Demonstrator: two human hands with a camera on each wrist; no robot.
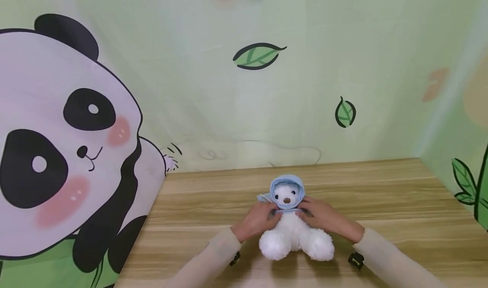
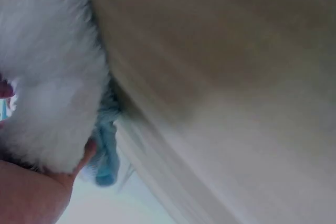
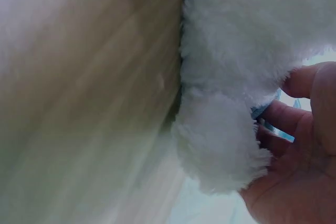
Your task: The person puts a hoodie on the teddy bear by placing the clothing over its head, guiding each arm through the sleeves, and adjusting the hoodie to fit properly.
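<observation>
A white plush bear (image 1: 293, 231) sits on the wooden table, legs pointing toward me. Its head is framed by a light blue hood (image 1: 286, 178), whose lower edge crosses the neck. At the left of the neck, my left hand (image 1: 257, 220) grips the hood's edge with curled fingers. Opposite it, my right hand (image 1: 328, 216) holds the other side between thumb and fingers. Fluffy white fur hides most of the left hand (image 2: 34, 192) in the left wrist view. In the right wrist view, the fingers of the right hand (image 3: 299, 156) reach round beside blue cloth.
The wood-grain table (image 1: 198, 195) extends to a pale green backdrop (image 1: 190, 89) printed with leaves and a large panda (image 1: 87, 152) at left. Black wrist straps (image 1: 356, 260) show below the light sleeves (image 1: 396, 258).
</observation>
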